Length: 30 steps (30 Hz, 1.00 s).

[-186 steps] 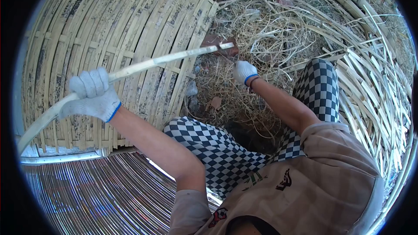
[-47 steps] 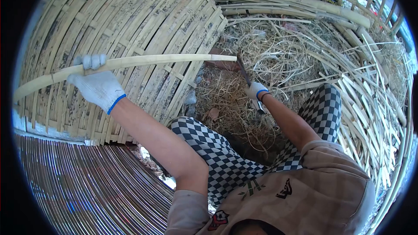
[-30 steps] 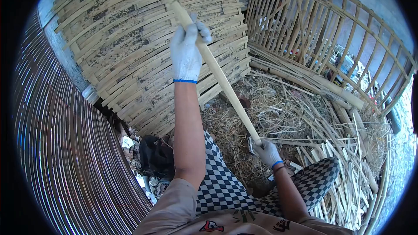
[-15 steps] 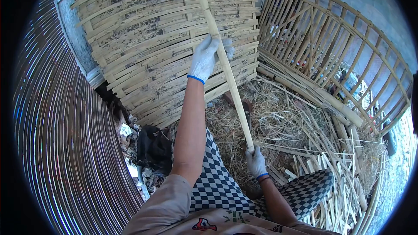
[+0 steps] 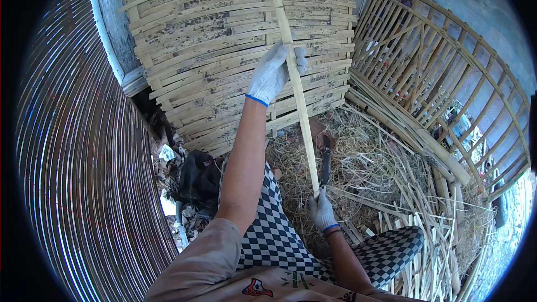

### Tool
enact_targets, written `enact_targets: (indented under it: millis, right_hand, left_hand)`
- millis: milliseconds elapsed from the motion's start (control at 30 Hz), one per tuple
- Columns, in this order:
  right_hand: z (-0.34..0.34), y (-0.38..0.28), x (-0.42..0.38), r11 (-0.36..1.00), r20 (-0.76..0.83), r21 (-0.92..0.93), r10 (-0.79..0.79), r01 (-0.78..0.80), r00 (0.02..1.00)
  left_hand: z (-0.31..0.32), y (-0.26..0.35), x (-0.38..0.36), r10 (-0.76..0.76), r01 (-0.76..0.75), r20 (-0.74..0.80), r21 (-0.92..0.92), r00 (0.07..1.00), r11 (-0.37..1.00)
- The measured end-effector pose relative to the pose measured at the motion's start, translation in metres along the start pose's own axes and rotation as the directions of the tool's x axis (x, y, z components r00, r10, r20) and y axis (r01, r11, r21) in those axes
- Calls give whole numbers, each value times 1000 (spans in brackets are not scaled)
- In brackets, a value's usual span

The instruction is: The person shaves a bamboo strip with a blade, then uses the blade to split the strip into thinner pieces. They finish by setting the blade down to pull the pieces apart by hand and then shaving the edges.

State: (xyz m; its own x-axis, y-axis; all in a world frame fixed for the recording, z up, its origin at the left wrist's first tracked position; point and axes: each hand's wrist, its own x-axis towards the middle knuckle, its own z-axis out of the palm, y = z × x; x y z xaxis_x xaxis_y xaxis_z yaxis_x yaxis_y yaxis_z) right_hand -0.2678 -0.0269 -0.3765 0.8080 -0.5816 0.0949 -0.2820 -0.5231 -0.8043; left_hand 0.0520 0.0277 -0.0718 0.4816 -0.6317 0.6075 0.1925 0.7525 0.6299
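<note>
A long, pale bamboo strip (image 5: 302, 109) slants from the top of the view down to my right hand. My left hand (image 5: 271, 72), in a white knit glove with a blue cuff, is closed around its middle. Low in the centre, my gloved right hand (image 5: 323, 212) is closed on a knife (image 5: 326, 159), whose dark blade points up and away from me. The strip's lower end meets this hand beside the knife; whether the fingers also grip the strip is hidden.
A woven bamboo panel (image 5: 224, 50) stands in front. A bamboo rack (image 5: 447, 72) leans at the right wall, above bamboo poles (image 5: 414, 128). Shavings (image 5: 358, 156) cover the ground, and split strips (image 5: 425, 268) lie lower right. Left hangs a slatted blind (image 5: 89, 179); a black bag (image 5: 197, 182) lies nearby.
The view has shifted slightly, so the surroundings sit further right. The knife blade now shows clearly to the right of the strip. Both hands keep their hold.
</note>
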Motion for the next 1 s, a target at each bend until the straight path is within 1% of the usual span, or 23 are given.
enact_targets:
  millis: [100,200,300,400,467,500,533,600,633,667,700,733,767,800,833,867,900,933,967,1000]
  right_hand:
    - [6,3,-3,996,-35,-1,-91,91,995]
    - [14,14,2,993,40,116,0,-4,999]
    - [14,23,7,977,84,128,158,-168,984]
    - [13,28,2,981,24,-108,164,-161,986]
    - [24,57,-2,971,106,-110,223,-211,969]
    - [25,57,-6,965,147,-110,254,-239,956]
    - [26,58,-10,962,131,-105,265,-252,955]
    - [26,53,-11,955,96,-91,290,-282,952]
    - [25,47,-11,948,80,10,317,-319,945]
    - [24,42,-9,930,63,112,345,-351,936]
    - [22,38,-8,901,48,214,375,-377,926]
    - [20,34,-7,900,37,263,352,-349,935]
    - [17,31,-6,873,32,358,344,-332,938]
    - [14,26,-6,838,25,448,335,-310,942]
    - [12,25,-8,798,15,533,322,-280,946]
    - [14,28,-7,827,-84,533,261,-178,962]
    - [12,31,-5,818,-129,548,290,-176,948]
    - [6,32,-3,807,-173,564,319,-172,932]
    - [0,33,0,798,-217,579,347,-166,912]
    - [-13,22,0,784,-272,596,402,-175,874]
  left_hand:
    - [6,6,-4,-25,25,2,62,1000,998]
    - [7,6,-8,2,24,-99,264,995,964]
    - [9,10,-7,8,85,-207,433,978,897]
    - [-11,-3,1,125,36,-285,501,950,865]
    - [0,1,-1,161,54,-341,541,926,839]
    - [4,1,-3,176,66,-367,559,913,826]
    - [-2,-4,0,189,81,-371,602,909,794]
    - [1,-11,2,154,36,-314,525,937,850]
    - [4,-15,2,138,16,-283,481,949,877]
    - [7,-20,2,120,9,-223,505,967,863]
    - [12,-27,3,22,102,-217,539,976,836]
    - [19,-35,3,-77,189,-214,572,974,798]
    - [27,-45,2,-176,273,-215,603,961,750]
    - [39,-57,-4,-265,281,-141,732,954,621]
    - [41,-73,-8,-406,257,-31,817,913,516]
    - [41,-88,-12,-589,171,6,955,808,244]
    - [52,-95,-19,-720,30,100,986,686,166]
    - [53,-111,-30,-824,128,80,975,561,182]
    - [52,-126,-34,-890,57,102,988,445,141]
    - [51,-133,-39,-913,83,58,992,404,99]
